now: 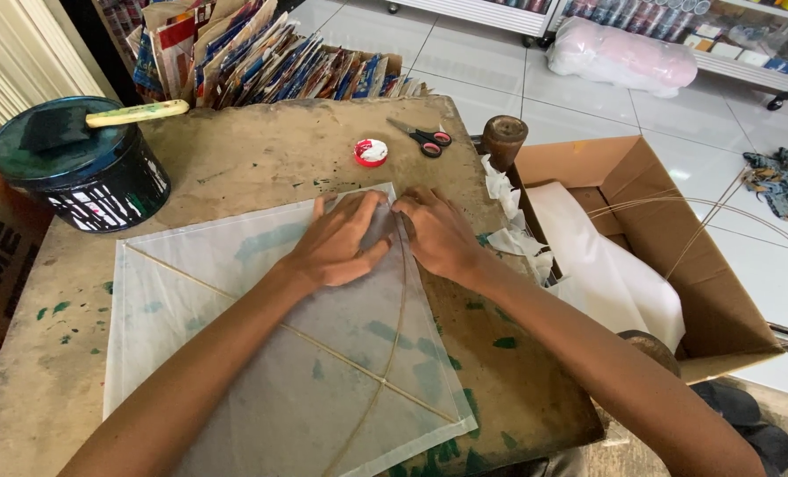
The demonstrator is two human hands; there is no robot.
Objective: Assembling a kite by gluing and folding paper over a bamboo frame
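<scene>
A white translucent paper kite [235, 353] with two thin crossed bamboo sticks lies flat on a stained wooden table [261, 155]. My left hand [336, 243] lies palm down on the kite's upper corner, fingers spread. My right hand [438, 231] presses the paper right beside it at the same corner, fingertips touching the edge. Neither hand grips anything that I can see.
A dark paint can [80, 172] with a foam brush on its lid stands at the table's left. A small red-and-white tape roll [371, 152] and red-handled scissors [425, 139] lie behind the kite. An open cardboard box [676, 265] with white paper and thin sticks sits on the right.
</scene>
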